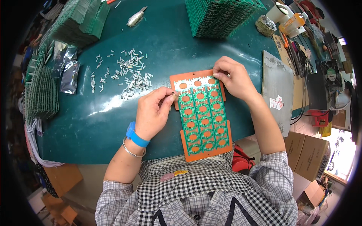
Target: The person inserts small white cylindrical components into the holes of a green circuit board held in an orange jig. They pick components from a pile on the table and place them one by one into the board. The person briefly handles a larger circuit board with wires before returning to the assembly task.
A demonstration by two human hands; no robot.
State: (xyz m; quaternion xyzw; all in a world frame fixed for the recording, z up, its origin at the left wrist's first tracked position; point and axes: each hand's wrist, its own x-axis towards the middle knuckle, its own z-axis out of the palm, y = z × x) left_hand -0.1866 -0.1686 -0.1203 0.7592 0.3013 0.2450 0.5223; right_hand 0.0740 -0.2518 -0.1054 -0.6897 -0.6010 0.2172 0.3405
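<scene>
Green circuit panel [203, 115] on orange plate [198, 156], at the bench's [102, 130] near edge.
Left hand [152, 111]: grip pinches a tiny dark part [173, 93] by the upper-left edge; right hand [234, 78]: grip at top-right corner (can't tell if pinching).

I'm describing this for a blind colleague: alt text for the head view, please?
A person's left hand and right hand are at the upper sides of a green circuit-board panel on an orange plate, at a dark green table. Small pale parts lie scattered to the left; stacked green boards stand beyond.
</scene>
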